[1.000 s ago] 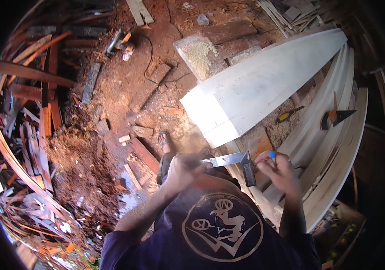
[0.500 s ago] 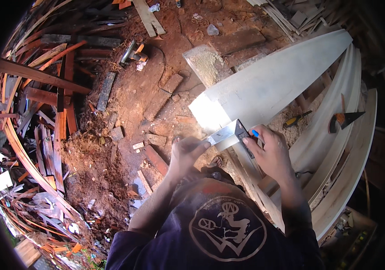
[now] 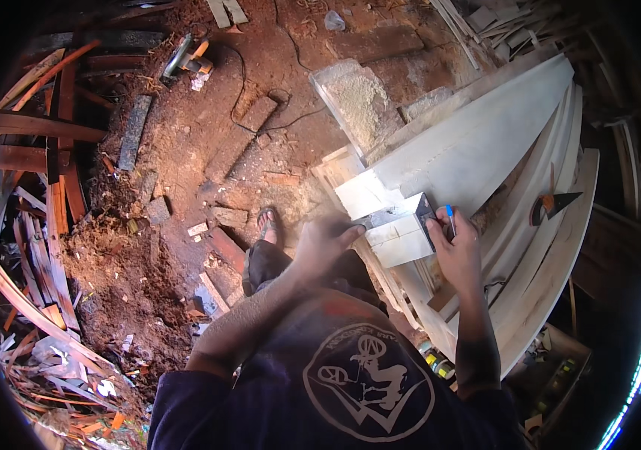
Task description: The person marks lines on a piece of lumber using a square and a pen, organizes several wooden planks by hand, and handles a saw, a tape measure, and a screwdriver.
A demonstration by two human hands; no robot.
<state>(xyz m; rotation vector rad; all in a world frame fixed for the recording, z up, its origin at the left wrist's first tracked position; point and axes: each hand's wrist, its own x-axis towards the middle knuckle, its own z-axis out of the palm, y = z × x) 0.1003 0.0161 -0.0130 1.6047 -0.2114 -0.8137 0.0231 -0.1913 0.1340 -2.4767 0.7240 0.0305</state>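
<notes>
A try square (image 3: 393, 216) with a pale metal blade and dark stock lies across the near end of a light wooden board (image 3: 478, 139). My left hand (image 3: 324, 244) is closed, thumb and fingers pinching the far left end of the blade. At the stock, my right hand (image 3: 457, 244) is closed, with the thumb and fingers pressed to it. A blue-capped pen (image 3: 450, 215) stands up between that hand's fingers. Brightly lit board shows on both sides of the blade. The stock is partly hidden by my right fingers.
Long curved planks (image 3: 538, 277) lie to the right, bearing a dark triangular tool (image 3: 555, 207). A corded power tool (image 3: 184, 60) rests on the dirt floor at the far left. Scrap wood (image 3: 54, 202) is heaped along the left side. Sawdust covers a slab (image 3: 354, 101) beyond the board.
The try square has come down flat onto the board, with both hands still on it. My view has shifted, and my sandalled left foot now shows.
</notes>
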